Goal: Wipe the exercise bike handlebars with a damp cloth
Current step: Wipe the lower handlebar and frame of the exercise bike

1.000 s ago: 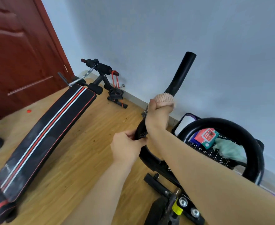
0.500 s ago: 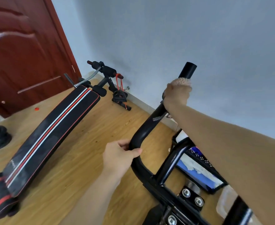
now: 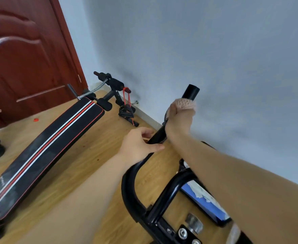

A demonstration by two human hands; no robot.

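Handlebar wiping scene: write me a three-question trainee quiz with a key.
1. True or false: the right hand grips the cloth round the handlebar just below its tip.
2. The left hand holds: A) the handlebar below the right hand; B) a bottle; C) nothing.
3. Name the striped thing lying on the floor.
Key: 1 true; 2 A; 3 the sit-up bench.

A pale blue-grey painted wall (image 3: 206, 43) fills the upper right under soft, even light, with a light skirting board (image 3: 145, 118) along its foot and a dark red-brown panelled wooden door (image 3: 21, 59) to its left. On the light wood-plank floor (image 3: 92, 155) lies a black padded sit-up bench with red and white stripes (image 3: 48, 143), its foam rollers toward the wall. A small red object (image 3: 36, 119) lies near the door.
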